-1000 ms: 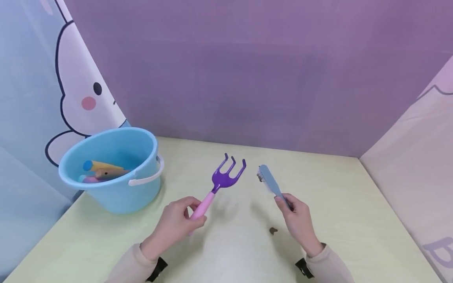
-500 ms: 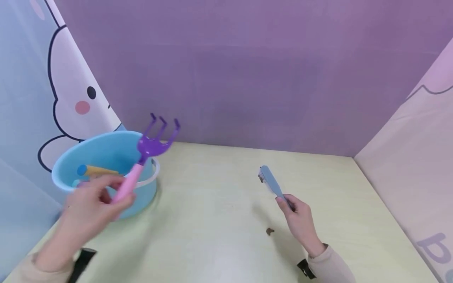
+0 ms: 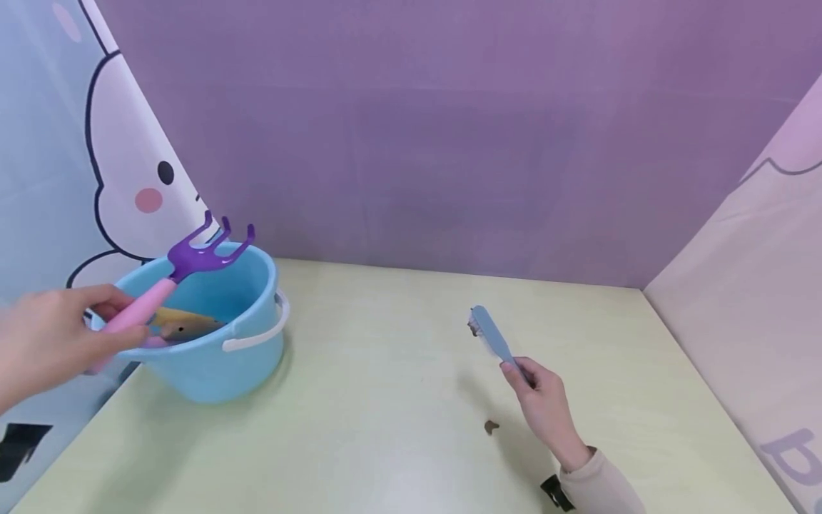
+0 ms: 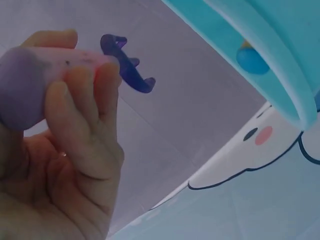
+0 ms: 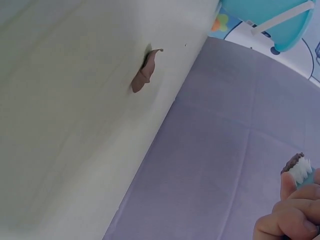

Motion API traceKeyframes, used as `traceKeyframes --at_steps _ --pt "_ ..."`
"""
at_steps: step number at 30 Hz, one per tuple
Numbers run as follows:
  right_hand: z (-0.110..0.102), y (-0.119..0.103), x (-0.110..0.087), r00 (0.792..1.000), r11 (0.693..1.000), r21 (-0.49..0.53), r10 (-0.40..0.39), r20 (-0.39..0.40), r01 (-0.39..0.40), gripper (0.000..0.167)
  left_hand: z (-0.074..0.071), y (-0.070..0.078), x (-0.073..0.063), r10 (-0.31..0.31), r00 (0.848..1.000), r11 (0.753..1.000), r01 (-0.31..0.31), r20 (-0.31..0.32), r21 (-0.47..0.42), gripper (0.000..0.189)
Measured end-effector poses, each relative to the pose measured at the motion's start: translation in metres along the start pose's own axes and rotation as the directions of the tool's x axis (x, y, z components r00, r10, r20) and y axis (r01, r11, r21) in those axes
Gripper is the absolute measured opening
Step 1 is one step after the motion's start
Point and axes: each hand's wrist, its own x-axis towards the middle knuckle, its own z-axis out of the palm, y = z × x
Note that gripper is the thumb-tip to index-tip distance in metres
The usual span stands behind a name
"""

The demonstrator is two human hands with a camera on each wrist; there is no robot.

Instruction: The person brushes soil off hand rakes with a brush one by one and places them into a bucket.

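My left hand [image 3: 70,339] grips the pink handle of a small purple three-pronged hand rake [image 3: 193,258], which overlaps the bucket's opening in the head view. In the left wrist view, my fingers [image 4: 82,97] curl round that handle, with the purple prongs [image 4: 131,72] beyond. The light-blue bucket [image 3: 218,375] has a white handle and holds a yellow piece with a blue end and a brown piece. Over the table's right half, my right hand [image 3: 542,400] holds a blue-grey brush [image 3: 491,332] by its handle. Brown matter clings to the white bristles [image 5: 301,170].
A small brown scrap [image 3: 491,427] lies on the pale table [image 3: 359,428], left of my right hand. Behind the table hangs a purple backdrop [image 3: 437,157], with a printed cloth [image 3: 135,171] at the left and a pale one [image 3: 758,285] at the right.
My left hand has carried the hand rake leftward from mid-table to the bucket. My right hand with the brush has stayed almost in place.
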Motion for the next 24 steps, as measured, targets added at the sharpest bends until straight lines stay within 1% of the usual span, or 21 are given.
traceKeyframes --at_steps 3,8,11,15,18,21,24 --pt "-0.001 -0.001 0.001 1.0 1.0 -0.016 0.011 0.014 -0.011 0.018 -0.004 -0.008 0.009 0.03 0.999 0.999 -0.031 0.016 0.023 0.054" --pt "-0.002 -0.002 0.003 0.999 1.0 -0.025 0.014 0.03 -0.014 0.017 -0.012 -0.015 0.026 0.066 0.994 0.995 -0.071 0.082 0.064 0.045" --pt "-0.002 -0.001 0.003 0.999 1.0 -0.016 0.01 0.032 -0.01 0.018 -0.016 -0.013 0.04 0.089 0.987 0.989 -0.103 0.132 0.102 0.042" --pt "-0.003 0.001 0.004 0.999 1.0 -0.006 0.004 0.033 -0.004 0.019 -0.021 -0.005 0.06 0.119 0.975 0.978 -0.147 0.19 0.144 0.039" --pt "-0.003 0.002 0.004 0.999 1.0 -0.007 0.0 0.036 0.001 0.02 -0.023 0.0 0.071 0.123 0.967 0.976 -0.159 0.222 0.15 0.038" --pt "-0.004 0.002 0.002 0.999 1.0 -0.012 -0.001 0.039 0.001 0.021 -0.024 0.003 0.079 0.123 0.958 0.978 -0.162 0.26 0.135 0.042" --pt "-0.005 0.001 0.0 0.999 1.0 -0.014 0.0 0.038 0.001 0.021 -0.024 0.004 0.084 0.123 0.938 0.98 -0.165 0.325 0.108 0.049"
